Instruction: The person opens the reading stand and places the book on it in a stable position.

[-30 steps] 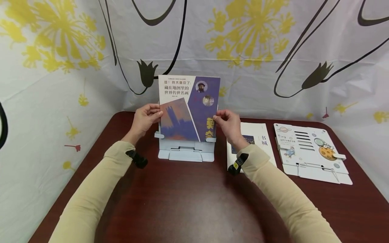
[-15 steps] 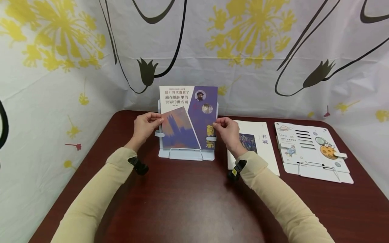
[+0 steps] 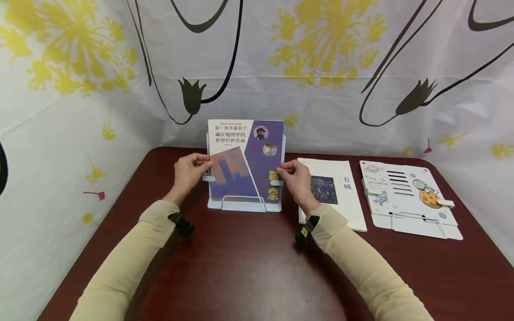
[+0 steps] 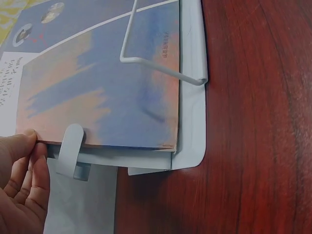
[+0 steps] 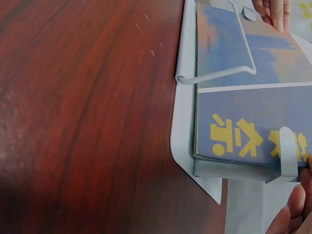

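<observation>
A purple and white book [image 3: 263, 165] with a painted tower on its cover stands upright in a white metal book stand [image 3: 215, 204]. My left hand [image 3: 188, 173] pinches the book's left edge, thumb on the cover. On the opposite edge my right hand [image 3: 296, 177] pinches it just above the stand's right clip [image 5: 287, 153]. In the left wrist view the left clip [image 4: 71, 148] reaches over the cover's edge. A bent wire holder [image 4: 163, 69] crosses in front of the book's lower part, and the bottom edge is down at the stand's base.
A white book [image 3: 348, 196] with a dark picture lies flat to the right of the stand. Beyond it lies a second stand [image 3: 405, 196] with planet drawings, folded flat. Patterned white cloth [image 3: 241, 89] hangs behind the dark red table [image 3: 241, 267].
Both hands have lowered the book into the stand. Its bottom edge has gone from above the base to behind the wire holder, and both side clips now overlap the cover.
</observation>
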The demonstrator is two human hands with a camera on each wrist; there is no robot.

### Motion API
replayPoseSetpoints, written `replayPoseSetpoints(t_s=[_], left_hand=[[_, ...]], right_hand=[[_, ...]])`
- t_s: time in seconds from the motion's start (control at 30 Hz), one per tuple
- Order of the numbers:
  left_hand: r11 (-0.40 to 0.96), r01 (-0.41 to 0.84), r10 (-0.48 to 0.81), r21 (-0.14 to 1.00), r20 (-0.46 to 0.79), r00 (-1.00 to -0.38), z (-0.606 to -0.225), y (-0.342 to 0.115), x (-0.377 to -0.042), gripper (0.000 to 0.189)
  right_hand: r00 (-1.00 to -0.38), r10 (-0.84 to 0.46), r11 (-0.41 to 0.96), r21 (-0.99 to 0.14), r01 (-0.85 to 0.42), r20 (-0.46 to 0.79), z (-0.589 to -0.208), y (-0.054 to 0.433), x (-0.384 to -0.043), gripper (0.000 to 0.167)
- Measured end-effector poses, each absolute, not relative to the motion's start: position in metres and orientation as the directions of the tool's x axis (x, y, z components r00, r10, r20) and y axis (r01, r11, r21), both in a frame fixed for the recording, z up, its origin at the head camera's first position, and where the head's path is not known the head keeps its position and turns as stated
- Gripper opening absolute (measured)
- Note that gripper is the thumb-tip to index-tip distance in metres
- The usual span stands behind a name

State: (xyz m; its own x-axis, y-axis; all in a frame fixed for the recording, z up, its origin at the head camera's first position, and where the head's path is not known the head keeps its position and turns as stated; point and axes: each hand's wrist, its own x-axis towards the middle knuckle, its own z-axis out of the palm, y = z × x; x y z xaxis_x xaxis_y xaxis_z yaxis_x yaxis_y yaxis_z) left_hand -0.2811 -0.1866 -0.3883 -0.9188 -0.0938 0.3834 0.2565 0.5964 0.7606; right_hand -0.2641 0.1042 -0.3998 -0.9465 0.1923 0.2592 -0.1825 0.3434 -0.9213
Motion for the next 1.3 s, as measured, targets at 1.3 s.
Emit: replayPoseSetpoints(t_s=[1.3], left_hand=[[0.596, 0.248, -0.235, 0.763, 0.462, -0.855, -0.383, -0.175, -0.275, 0.024]], right_hand=[[-0.966, 0.248, -0.036, -0.996, -0.082, 0.07, -0.382, 0.13, -0.266, 0.01]])
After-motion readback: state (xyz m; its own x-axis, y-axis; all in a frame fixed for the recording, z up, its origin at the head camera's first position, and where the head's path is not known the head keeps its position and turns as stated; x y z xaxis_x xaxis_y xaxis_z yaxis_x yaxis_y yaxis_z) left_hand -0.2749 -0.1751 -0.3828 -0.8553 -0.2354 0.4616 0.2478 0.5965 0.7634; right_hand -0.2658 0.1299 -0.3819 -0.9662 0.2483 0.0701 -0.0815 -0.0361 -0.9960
